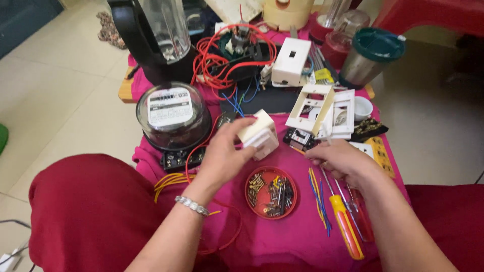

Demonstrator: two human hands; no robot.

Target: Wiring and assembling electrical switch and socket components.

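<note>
**Switch box held up, other hand down by the tools**

The left hand (222,153) holds a small cream switch box (259,133) lifted above the pink cloth (302,226). The thumb and the fingers are curled around the near corner of the box and pinch it firmly, so the box is tilted and one flat face is turned up. Just below these fingers lies a round red lid (270,192) full of screws, and behind the wrist stands a round electric meter (174,118) under a clear dome.

The right hand (343,160) rests low on the cloth with the fingers bent and close together. Its fingertips seem to press on something thin, but I cannot tell what. Directly under the palm lie the screwdrivers (348,226) with yellow and red handles, and beside them some loose blue and yellow wires (318,199). Beyond the fingertips stand the white frame plates (315,108).

I judge that the step is inspecting or fitting the box. The next move likely needs a steady grip and one chosen small part or tool.
</note>
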